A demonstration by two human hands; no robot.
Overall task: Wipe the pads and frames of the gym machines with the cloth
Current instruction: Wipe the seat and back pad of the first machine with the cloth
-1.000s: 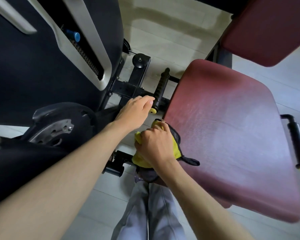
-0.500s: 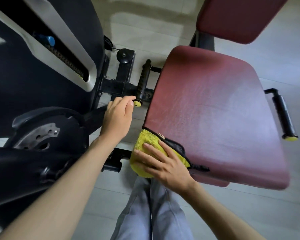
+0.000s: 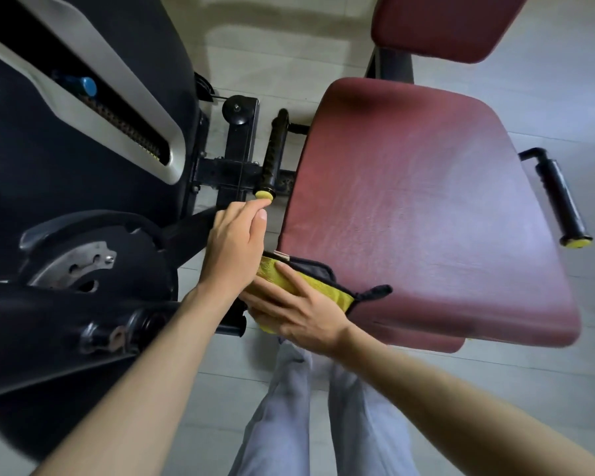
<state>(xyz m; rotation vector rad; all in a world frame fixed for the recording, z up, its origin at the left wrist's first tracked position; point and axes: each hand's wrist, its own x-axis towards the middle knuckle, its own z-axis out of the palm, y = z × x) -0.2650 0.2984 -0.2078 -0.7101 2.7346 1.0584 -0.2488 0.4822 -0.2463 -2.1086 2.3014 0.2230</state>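
The right hand (image 3: 299, 314) is lying flat on the yellow cloth (image 3: 330, 290), fingers straight, pressing it onto the near left corner of the red seat pad (image 3: 426, 207). Part of the cloth is hanging over that corner's edge. The left hand (image 3: 234, 245) is holding nothing. Its fingers are loosely bent, and it is hovering just beside the yellow cap (image 3: 264, 194) of the black handle (image 3: 275, 149), touching it or almost, I cannot tell which. The two hands are sitting close together, the left one partly over the cloth's end. Nearly all of the seat pad is lying ahead and to the right of the cloth, running long toward the back pad (image 3: 440, 25). The right hand is the nearer one, so I think the next push is going away from the person, across the pad
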